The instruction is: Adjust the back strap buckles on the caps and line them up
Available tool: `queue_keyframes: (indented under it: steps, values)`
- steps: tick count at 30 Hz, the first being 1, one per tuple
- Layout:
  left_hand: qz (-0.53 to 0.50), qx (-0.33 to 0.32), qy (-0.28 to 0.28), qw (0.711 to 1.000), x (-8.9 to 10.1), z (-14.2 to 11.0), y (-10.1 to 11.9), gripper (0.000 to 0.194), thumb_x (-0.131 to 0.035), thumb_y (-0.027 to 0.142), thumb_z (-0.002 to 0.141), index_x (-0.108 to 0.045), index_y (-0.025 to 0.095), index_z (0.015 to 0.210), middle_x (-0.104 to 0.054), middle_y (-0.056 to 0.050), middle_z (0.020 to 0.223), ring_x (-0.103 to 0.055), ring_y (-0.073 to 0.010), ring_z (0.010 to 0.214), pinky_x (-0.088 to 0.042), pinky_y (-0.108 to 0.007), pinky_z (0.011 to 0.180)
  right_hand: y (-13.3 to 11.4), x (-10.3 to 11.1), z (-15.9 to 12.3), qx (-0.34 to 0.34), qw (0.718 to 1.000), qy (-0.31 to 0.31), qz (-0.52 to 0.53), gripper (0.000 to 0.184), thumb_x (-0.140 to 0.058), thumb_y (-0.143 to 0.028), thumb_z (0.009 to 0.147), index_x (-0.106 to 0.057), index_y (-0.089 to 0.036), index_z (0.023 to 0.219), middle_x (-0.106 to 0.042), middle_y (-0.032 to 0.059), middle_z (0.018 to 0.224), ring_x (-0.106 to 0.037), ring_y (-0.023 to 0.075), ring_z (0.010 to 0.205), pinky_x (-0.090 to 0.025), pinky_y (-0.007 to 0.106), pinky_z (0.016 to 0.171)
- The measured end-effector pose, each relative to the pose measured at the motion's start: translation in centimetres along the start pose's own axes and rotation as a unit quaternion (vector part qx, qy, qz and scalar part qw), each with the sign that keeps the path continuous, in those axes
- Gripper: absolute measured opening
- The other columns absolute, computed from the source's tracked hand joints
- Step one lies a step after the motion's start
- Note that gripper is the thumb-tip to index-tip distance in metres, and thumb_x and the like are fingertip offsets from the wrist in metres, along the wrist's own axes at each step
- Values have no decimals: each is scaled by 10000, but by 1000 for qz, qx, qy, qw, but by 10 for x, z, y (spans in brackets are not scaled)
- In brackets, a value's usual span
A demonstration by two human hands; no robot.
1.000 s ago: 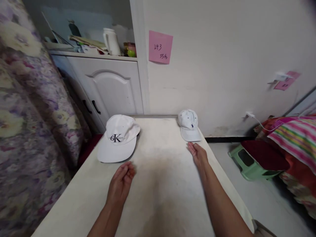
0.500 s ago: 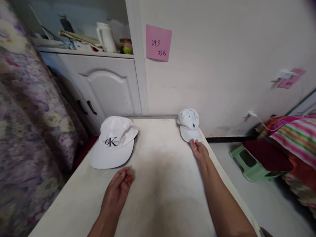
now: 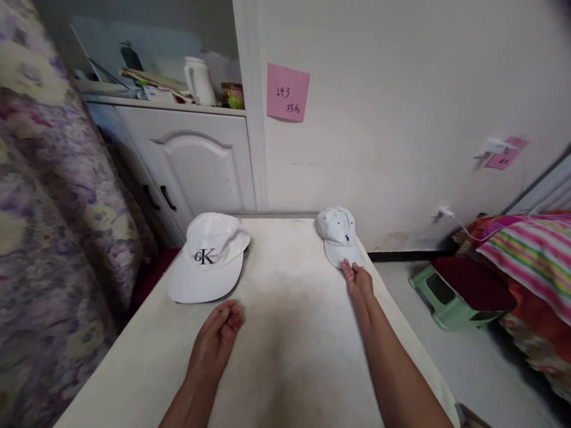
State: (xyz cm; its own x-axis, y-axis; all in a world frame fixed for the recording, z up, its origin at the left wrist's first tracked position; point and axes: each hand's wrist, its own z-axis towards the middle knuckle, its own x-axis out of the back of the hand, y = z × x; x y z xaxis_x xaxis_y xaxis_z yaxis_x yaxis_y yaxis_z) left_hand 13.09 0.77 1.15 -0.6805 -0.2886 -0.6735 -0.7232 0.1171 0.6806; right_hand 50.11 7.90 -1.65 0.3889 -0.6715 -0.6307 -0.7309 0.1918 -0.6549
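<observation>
A white baseball cap [image 3: 209,255] with dark "CK" lettering lies on the left of the pale table [image 3: 285,333], its brim towards me. My left hand [image 3: 218,330] hovers just in front of that brim, apart from it, fingers loosely curled and thumb near them, with nothing visible inside. At the far right edge sits a smaller pale cap [image 3: 338,232] with a tiny dark emblem. The fingers of my right hand [image 3: 359,279] pinch the front of its brim; part of the grip is hidden.
Behind the table stand a white wall and a cabinet [image 3: 200,160] with a white jug [image 3: 200,82] on its shelf. A floral curtain [image 3: 57,208] hangs at left. A green stool [image 3: 459,297] is on the floor at right, beside striped bedding [image 3: 530,244].
The view has tilted up slightly, so the wall and shelf sit lower. Both hands keep about the same places by the two caps, which have not visibly shifted on the table.
</observation>
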Motion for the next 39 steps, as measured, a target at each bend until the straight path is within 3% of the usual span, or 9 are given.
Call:
queue_keyframes:
  steps: [6, 14, 20, 24, 28, 33, 39]
  values:
    - [-4, -1, -15, 1000, 3, 3, 0, 138, -703, 44, 725, -749, 87, 848, -692, -89, 758, -626, -127, 661, -591, -198, 605, 1, 0, -4, -2, 1000, -6, 3, 277, -617, -307, 959, -605, -150, 1187, -645, 86, 1163, -669, 210, 957, -594, 389, 787]
    - [-6, -1, -9, 1000, 3, 5, 0, 149, -663, 11, 738, -741, 77, 846, -691, -92, 759, -640, -132, 662, -595, -202, 602, 3, 0, -14, -5, 1000, -13, -22, 207, -611, -291, 967, -627, -135, 1101, -673, 54, 1020, -680, 162, 818, -600, 316, 683]
    - [2, 2, -17, 1000, 0, 4, 1, 156, -699, 34, 716, -730, 87, 859, -705, -86, 744, -650, -136, 659, -590, -212, 608, 8, 9, -40, 24, 997, -36, -57, 98, -669, -179, 870, -604, -136, 810, -696, 12, 726, -715, 150, 677, -628, 287, 654]
    - [-8, -23, -34, 999, -1, 1, 0, 270, -750, 80, 684, -718, 97, 951, -728, -86, 744, -657, -143, 648, -572, -233, 613, 16, 20, -62, 41, 993, -63, -92, 158, -736, -174, 749, -581, -162, 781, -727, 9, 716, -720, 149, 618, -633, 274, 634]
    - [-25, -79, -16, 996, 3, -1, -3, 339, -771, 131, 674, -684, 124, 1002, -746, -75, 781, -624, -112, 612, -525, -216, 609, 24, 28, -75, 54, 983, -100, -143, 186, -752, -185, 723, -609, -156, 838, -748, 21, 723, -692, 127, 569, -611, 240, 586]
    - [-41, -146, 21, 988, 10, -3, -4, 343, -783, 128, 646, -623, 161, 948, -729, -28, 721, -630, -110, 644, -484, -205, 638, 29, 30, -80, 81, 967, -136, -199, 165, -733, -192, 718, -633, -134, 836, -742, 28, 674, -662, 114, 525, -582, 212, 541]
    - [-39, -151, 31, 987, 12, -4, -6, 393, -781, 140, 644, -567, 181, 971, -715, -14, 726, -632, -122, 644, -478, -234, 647, 31, 30, -77, 102, 955, -147, -235, 187, -749, -214, 689, -636, -135, 816, -740, 26, 656, -660, 124, 519, -577, 229, 521]
